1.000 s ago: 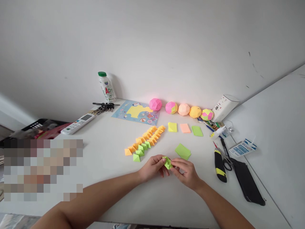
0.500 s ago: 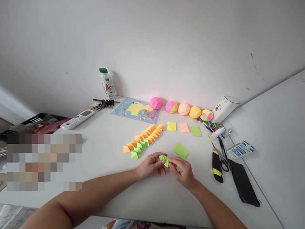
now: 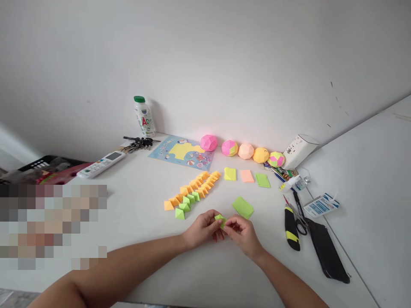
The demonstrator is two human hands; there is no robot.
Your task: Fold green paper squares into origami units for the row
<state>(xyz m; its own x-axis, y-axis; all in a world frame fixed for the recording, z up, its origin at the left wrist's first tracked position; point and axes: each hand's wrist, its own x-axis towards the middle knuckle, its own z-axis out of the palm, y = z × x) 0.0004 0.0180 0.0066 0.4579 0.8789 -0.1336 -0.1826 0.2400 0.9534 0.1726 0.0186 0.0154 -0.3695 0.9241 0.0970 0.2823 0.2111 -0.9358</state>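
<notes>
A small folded piece of green paper [image 3: 220,219] is pinched between both hands above the front of the white table. My left hand [image 3: 203,230] grips it from the left, thumb on top. From the other side, the fingertips of my right hand [image 3: 243,234] close on its right edge and cover part of it. Just beyond lie flat green paper sheets [image 3: 243,207]. To the left, folded green paper units [image 3: 184,207] and folded orange paper units [image 3: 192,185] stand in slanting rows.
Faceted paper balls [image 3: 246,151] line the wall, with yellow, peach and green paper stacks [image 3: 247,176] before them. A utility knife [image 3: 292,229], scissors [image 3: 301,226] and a black pouch [image 3: 327,250] lie right. A remote [image 3: 101,164] and bottle [image 3: 144,117] are left.
My right fingers have come in closer over the green paper piece, hiding more of it. The whole view has shifted slightly, so the table items sit a little lower.
</notes>
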